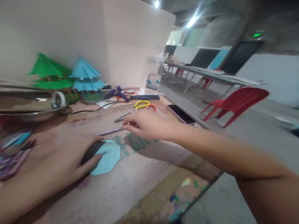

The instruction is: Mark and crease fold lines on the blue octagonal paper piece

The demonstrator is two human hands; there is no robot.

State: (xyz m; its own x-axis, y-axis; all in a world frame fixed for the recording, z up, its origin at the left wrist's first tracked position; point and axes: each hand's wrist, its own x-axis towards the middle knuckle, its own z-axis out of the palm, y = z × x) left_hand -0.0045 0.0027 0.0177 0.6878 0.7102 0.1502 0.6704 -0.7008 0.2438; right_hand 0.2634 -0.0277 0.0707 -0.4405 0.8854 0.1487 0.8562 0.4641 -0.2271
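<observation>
A light blue octagonal piece of paper with a small dark mark lies on the work surface. My left hand holds it from the left, thumb and a fingertip on it, with a dark gap between them. My right hand is curled above the table, thumb and fingers brought together at the end of a slim purplish-grey pen-like stick. Just beyond that hand lie a thin dark tool and scissors with yellow and orange handles. Motion blur softens both hands.
Green and light blue tiered paper roofs stand at the back left, beside a metal basin. Behind are a blue glue gun with its cord and dark-blue-handled pliers. A phone lies by the right edge; a red chair stands beyond.
</observation>
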